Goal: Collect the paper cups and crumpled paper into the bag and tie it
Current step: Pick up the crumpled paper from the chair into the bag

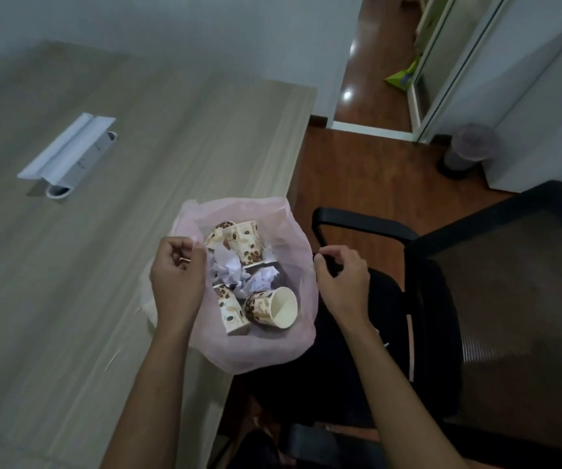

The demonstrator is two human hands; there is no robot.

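A thin pink plastic bag [266, 350] hangs open at the wooden table's right edge, over the seat of a black chair. Inside lie several paper cups with a brown bean print [244, 242] and white crumpled paper [235, 269]; one cup [274, 308] lies on its side with its mouth up. My left hand [178, 275] pinches the bag's left rim, fingers curled shut on the plastic. My right hand [342, 279] pinches the right rim the same way. The two hands hold the mouth of the bag apart.
A light wooden table [103, 265] fills the left, with a white flip-up cable box [68, 154] set in it. A black mesh office chair [475, 282] stands right of the bag. A small lined bin [468, 150] sits on the wood floor by a white cabinet.
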